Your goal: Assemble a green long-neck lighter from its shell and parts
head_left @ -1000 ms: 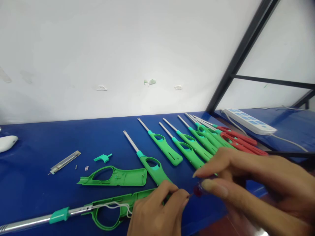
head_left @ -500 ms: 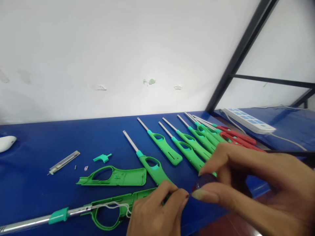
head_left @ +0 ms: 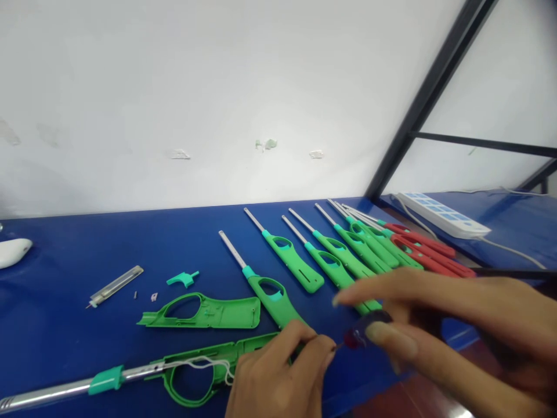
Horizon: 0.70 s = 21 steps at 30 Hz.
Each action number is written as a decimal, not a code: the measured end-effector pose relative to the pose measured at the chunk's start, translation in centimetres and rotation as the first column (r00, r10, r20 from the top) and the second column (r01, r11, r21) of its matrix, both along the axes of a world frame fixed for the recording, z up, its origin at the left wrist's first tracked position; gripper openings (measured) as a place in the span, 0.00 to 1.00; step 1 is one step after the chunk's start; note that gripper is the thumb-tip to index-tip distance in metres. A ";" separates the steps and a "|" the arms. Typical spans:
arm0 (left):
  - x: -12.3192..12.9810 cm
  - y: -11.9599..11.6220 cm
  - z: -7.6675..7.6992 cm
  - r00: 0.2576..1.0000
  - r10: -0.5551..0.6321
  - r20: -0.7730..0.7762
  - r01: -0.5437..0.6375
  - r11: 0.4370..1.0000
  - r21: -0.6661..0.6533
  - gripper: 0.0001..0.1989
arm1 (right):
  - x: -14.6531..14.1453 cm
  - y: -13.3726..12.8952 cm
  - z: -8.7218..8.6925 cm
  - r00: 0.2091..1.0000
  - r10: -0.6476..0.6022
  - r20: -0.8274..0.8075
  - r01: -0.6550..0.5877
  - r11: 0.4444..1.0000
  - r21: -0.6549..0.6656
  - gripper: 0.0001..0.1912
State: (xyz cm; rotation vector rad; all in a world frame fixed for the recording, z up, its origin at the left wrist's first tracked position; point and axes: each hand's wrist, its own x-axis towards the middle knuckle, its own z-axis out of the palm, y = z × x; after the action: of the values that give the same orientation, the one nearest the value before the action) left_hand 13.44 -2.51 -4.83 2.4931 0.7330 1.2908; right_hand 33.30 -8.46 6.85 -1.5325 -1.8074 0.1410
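Almost level, screwdriver (head_left: pixel 368 330) pointing left, right hand (head_left: pixel 461 325) half-open, thumb against it, left hand (head_left: pixel 282 371) gripping opened lighter (head_left: pixel 224 352)

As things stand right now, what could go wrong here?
The thin-shafted tool with a dark purple-and-red handle could slip into the left hand: it points at those fingertips, and the right hand's index finger is off it. The loose white wires over the open green plastic lighter half might snag. The tiny grey pin, loose on the blue tabletop, might roll away.
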 end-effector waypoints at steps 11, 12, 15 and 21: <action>-0.2 0.1 -0.1 0.999 -0.039 0.003 0.039 0.999 0.029 0.14 | -0.1 0.1 -0.2 0.995 0.096 -0.009 -0.096 0.995 0.007 0.06; -0.2 0.2 -0.2 0.999 -0.039 -0.002 0.039 0.999 0.030 0.13 | 0.1 0.0 -0.2 0.994 0.111 -0.010 -0.111 0.994 -0.008 0.04; -0.3 0.3 -0.5 0.999 -0.052 -0.010 0.053 0.998 0.037 0.13 | 0.5 -0.2 -0.1 0.998 0.066 0.008 -0.066 0.998 -0.003 0.10; -0.2 0.3 -0.8 0.999 -0.044 -0.018 0.045 0.998 0.039 0.15 | 0.8 -0.2 -0.1 0.997 0.056 0.056 -0.060 0.995 0.076 0.11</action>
State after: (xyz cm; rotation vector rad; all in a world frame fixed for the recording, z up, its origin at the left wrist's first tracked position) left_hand 13.23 -2.22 -5.62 2.5395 0.6584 1.2829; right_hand 34.10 -8.68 6.74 -1.4431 -1.8787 0.0576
